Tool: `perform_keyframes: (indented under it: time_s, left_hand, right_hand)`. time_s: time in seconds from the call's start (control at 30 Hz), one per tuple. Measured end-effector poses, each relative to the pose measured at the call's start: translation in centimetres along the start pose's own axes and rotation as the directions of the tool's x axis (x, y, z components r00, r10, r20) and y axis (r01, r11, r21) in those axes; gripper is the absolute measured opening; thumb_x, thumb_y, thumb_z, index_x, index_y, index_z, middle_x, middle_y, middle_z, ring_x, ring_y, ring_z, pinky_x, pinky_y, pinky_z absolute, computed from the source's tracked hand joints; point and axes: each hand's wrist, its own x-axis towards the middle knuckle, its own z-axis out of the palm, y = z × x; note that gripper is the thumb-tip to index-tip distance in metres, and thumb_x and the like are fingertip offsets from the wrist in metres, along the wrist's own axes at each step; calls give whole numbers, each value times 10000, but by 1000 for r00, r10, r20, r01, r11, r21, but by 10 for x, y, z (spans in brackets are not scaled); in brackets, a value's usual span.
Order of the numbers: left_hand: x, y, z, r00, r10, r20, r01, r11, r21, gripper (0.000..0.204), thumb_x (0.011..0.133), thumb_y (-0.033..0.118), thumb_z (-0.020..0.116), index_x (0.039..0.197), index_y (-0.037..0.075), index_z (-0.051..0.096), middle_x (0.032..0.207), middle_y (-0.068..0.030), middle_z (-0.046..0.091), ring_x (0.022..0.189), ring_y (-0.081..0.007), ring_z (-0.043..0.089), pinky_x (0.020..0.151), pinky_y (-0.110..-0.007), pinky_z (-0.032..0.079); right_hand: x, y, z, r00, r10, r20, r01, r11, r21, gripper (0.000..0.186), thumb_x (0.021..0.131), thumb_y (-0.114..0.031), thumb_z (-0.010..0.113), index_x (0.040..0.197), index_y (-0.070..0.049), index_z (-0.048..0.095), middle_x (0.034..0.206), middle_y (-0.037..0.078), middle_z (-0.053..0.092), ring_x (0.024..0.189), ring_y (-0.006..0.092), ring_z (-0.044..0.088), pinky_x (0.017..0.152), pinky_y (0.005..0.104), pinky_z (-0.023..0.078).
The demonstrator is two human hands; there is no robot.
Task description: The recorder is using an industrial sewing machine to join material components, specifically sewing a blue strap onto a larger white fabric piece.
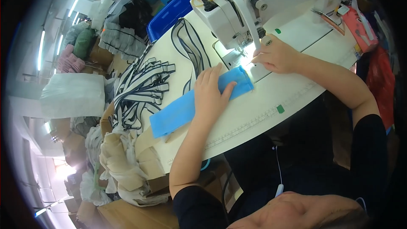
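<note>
A folded light blue fabric strip lies diagonally on the white sewing table, its right end by the lit needle area. My left hand rests on the strip, fingers stretched out and thumb apart. My right hand is at the right of the white sewing machine's needle, just above the strip's end, fingers pinched together; what they hold is lost in the glare. Bundles of black-and-white striped straps lie to the left of the strip, with longer loops running up behind it.
A blue plastic bin stands behind the table. Orange-handled scissors and a red-pink item lie at the right. Cream fabric hangs at the table's left end, with piles of bundled goods beyond. Red material hangs at the right.
</note>
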Motion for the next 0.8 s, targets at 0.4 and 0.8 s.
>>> perform_keyframes:
  time_s: [0.4,0.8]
  left_hand:
    - [-12,8,-11,987,-154,37,153,987,41,452,718,260,815,1091,53,667,949,-102,626,951,-308,583,891,-414,438]
    - [-15,-5,-45,923,-294,247,274,955,112,466,671,125,821,1106,59,668,948,-101,601,883,-301,599,793,-390,493]
  right_hand:
    - [36,-62,-4,952,214,217,-267,931,251,699,739,-242,796,1357,-87,510,1226,125,587,1123,310,543,997,436,412]
    - [38,-70,17,959,246,138,-277,911,307,700,748,-238,783,1371,-96,497,1284,92,550,1218,290,482,1034,415,393]
